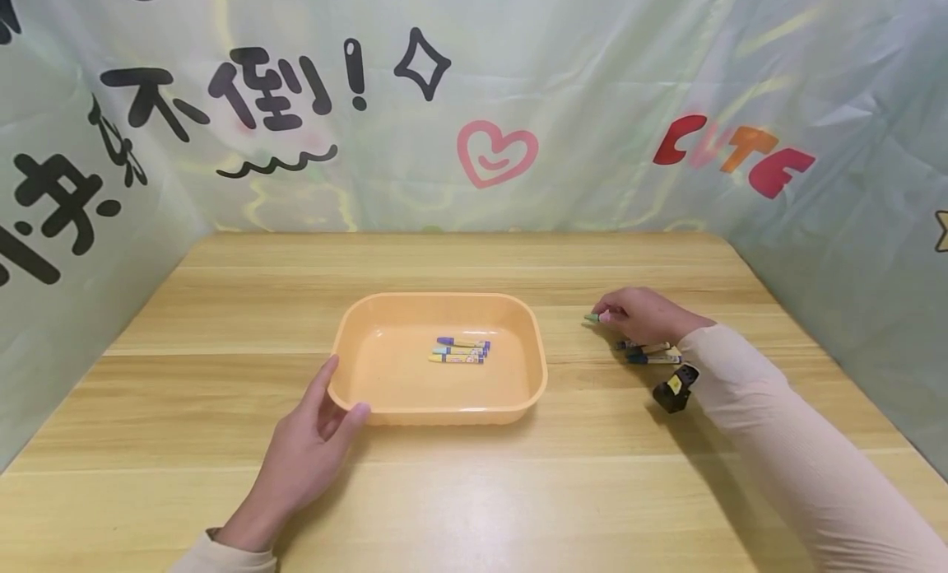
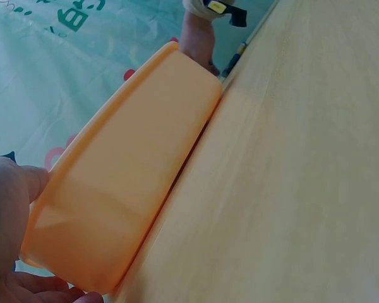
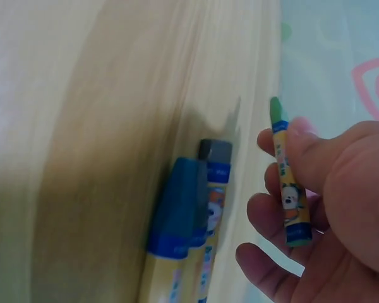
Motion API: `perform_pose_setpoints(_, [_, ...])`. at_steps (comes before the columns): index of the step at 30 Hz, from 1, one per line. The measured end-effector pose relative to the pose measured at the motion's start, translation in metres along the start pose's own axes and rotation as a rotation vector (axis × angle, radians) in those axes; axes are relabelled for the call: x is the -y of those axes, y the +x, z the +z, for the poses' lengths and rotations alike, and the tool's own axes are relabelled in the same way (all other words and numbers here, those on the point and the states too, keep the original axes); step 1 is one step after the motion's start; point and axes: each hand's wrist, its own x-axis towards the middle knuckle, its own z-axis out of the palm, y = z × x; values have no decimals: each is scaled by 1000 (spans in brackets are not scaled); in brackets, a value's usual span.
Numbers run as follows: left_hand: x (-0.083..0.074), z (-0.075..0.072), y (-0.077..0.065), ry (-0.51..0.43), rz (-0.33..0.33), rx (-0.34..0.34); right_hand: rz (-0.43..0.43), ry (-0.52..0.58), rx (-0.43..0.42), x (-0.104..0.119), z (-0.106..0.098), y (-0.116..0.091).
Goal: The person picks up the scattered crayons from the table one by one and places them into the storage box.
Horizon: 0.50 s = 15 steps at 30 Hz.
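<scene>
An orange plastic tray [image 1: 400, 393] stands mid-table, with purple, light-blue and yellow crayons [image 1: 461, 359] lying side by side inside it. My left hand [image 1: 305, 454] grips its near left corner, thumb and fingers spread around the rim; in the left wrist view, the fingers [image 2: 41, 287] curl by the tray's end. To the right of the tray, my right hand [image 1: 650, 314] pinches a green crayon [image 3: 290, 189] between thumb and fingers, above the table. Below that hand lie several more crayons [image 1: 655, 360], among them a dark blue one [image 3: 177, 211] and a grey one [image 3: 216, 153].
The wooden table [image 1: 459, 499] reaches back to a pale green printed cloth [image 1: 592, 79], which also hangs along the left and right sides. A small black camera [image 1: 676, 389] is worn at the right wrist, close to the loose crayons.
</scene>
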Motion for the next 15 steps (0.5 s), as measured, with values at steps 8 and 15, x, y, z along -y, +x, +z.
perform_pose_setpoints(8, [1, 0, 0, -17, 7, 4, -20, -3, -24, 11, -3, 7])
perform_pose_setpoints(15, [0, 0, 0, -24, 10, 6, -30, 23, -50, 24, -7, 12])
